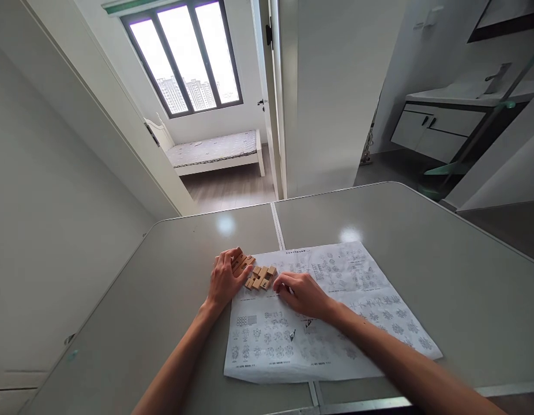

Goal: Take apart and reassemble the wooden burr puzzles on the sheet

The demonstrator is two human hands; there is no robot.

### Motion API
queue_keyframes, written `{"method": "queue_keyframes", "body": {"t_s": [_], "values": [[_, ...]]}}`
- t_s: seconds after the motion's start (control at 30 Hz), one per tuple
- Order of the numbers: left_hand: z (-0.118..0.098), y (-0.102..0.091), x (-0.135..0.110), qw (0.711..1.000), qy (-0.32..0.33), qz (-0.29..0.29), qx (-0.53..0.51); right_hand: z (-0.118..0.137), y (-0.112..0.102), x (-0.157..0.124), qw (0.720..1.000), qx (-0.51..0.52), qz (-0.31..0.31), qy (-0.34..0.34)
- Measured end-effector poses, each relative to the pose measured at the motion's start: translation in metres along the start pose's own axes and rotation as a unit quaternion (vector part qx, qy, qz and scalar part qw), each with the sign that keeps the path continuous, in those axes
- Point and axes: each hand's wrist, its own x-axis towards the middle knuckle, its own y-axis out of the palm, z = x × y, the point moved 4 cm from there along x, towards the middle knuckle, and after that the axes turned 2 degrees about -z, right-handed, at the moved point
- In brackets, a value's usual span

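My left hand is closed around darker reddish-brown wooden puzzle pieces, its thumb reaching along their near side. Right beside them lie several light wooden puzzle pieces, notched and set close together, one with a dark mark on it. My right hand rests on the paper at the right end of the light pieces. Its fingers are curled inward, and whatever they may hold is hidden. Under the pieces and the right hand spreads a large printed instruction sheet with rows of small line drawings.
The sheet lies on a grey-green table with a pale seam across its middle. Past the table are a doorway with a bed under a window, and a washbasin cabinet at the right.
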Motion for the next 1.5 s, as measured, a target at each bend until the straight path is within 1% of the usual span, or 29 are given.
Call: {"method": "queue_keyframes", "body": {"t_s": [0.1,0.23,0.43,0.53,0.63,0.8,1.03,1.27,1.4,1.5], "values": [[-0.003,-0.001,0.0,1.0,0.013,-0.001,0.025,0.0,0.0,0.0,1.0,-0.002,0.0,-0.001],[-0.006,-0.001,0.0,0.998,0.009,0.014,0.055,0.0,0.0,-0.001,1.0,-0.003,0.001,-0.007],[-0.005,-0.001,0.001,0.998,0.004,0.007,0.062,-0.001,0.001,0.0,1.0,-0.001,0.0,-0.016],[-0.005,-0.001,0.001,0.998,0.006,0.013,0.066,-0.001,0.001,-0.001,1.0,0.001,0.0,-0.02],[-0.002,0.001,0.0,0.997,-0.002,0.018,0.07,0.0,0.001,0.0,1.0,0.001,-0.003,-0.02],[0.004,0.002,0.0,0.995,-0.032,0.009,0.093,0.002,0.0,0.002,1.0,-0.002,-0.003,-0.02],[0.007,0.002,0.0,0.99,-0.061,0.023,0.126,0.0,0.001,0.0,1.0,-0.008,-0.001,-0.018],[0.01,0.003,0.0,0.988,-0.075,0.031,0.134,0.0,0.002,0.0,1.0,-0.007,0.002,-0.014],[0.011,0.002,-0.001,0.982,-0.077,0.025,0.172,0.0,0.001,-0.001,1.0,-0.007,0.003,-0.014],[0.01,0.003,-0.001,0.977,-0.078,0.032,0.194,0.0,0.001,-0.001,1.0,-0.009,0.0,-0.013]]}}
